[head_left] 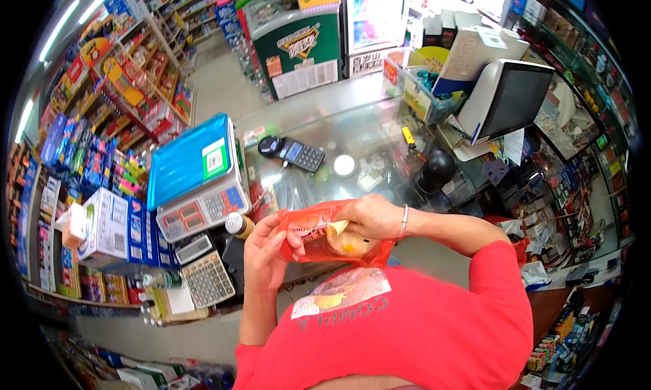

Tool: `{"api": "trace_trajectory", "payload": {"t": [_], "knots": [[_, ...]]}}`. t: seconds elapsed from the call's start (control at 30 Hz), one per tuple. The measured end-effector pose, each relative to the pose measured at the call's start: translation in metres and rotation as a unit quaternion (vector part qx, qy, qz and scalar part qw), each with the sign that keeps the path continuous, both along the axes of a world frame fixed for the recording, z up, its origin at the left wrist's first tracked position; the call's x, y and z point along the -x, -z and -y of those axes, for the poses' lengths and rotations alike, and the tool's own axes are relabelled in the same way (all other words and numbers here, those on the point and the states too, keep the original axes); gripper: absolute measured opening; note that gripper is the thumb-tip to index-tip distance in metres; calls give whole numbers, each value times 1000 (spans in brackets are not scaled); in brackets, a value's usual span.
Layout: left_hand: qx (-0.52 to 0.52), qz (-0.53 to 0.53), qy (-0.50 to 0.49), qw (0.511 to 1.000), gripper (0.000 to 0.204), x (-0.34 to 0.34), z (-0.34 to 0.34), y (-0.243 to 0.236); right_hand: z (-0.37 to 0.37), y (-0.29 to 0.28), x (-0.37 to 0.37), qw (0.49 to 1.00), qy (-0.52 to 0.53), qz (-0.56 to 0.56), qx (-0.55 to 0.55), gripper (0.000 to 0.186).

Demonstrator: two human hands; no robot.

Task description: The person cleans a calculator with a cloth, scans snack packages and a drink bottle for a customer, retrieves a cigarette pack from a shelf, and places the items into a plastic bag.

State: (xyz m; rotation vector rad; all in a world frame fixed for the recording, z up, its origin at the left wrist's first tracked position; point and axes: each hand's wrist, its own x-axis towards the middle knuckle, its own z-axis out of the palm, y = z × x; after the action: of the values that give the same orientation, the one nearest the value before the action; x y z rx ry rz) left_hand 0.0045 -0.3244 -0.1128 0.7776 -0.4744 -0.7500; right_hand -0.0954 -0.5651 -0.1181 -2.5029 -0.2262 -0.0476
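Observation:
A red see-through plastic bag (308,220) is held in front of my chest, at the near edge of the glass counter. My left hand (270,246) pinches its left side between thumb and fingers. At the bag's mouth, my right hand (374,218) has its fingers curled down on a cream-yellow round packet (349,245). A pale yellow tip of the packet stands up beside those fingers. Most of the packet sits within the red plastic. The right fingertips are partly hidden, and the packet's contents cannot be made out.
On the glass counter (298,119) lie a card terminal (302,154) and a round white disc (344,165). A scale (200,186) with a blue tray and a calculator (207,279) stand left. A monitor (512,102) and a black rounded object (436,171) stand right.

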Motion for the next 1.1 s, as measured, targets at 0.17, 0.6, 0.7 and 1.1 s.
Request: {"api": "trace_trajectory", "payload": {"t": [0.17,0.6,0.7,1.1], "knots": [[-9,25,-7,1000,41,2,1,0,-4,9,-1,977,-27,127,171,15],[-32,-17,0,999,46,13,-14,10,-33,12,-1,999,-21,-20,-14,43],[-34,-8,-1,999,49,16,-18,10,-43,22,-4,995,-75,-64,-18,48],[108,-54,-21,992,30,15,-27,30,-68,47,-5,1000,-20,17,9,59]]}}
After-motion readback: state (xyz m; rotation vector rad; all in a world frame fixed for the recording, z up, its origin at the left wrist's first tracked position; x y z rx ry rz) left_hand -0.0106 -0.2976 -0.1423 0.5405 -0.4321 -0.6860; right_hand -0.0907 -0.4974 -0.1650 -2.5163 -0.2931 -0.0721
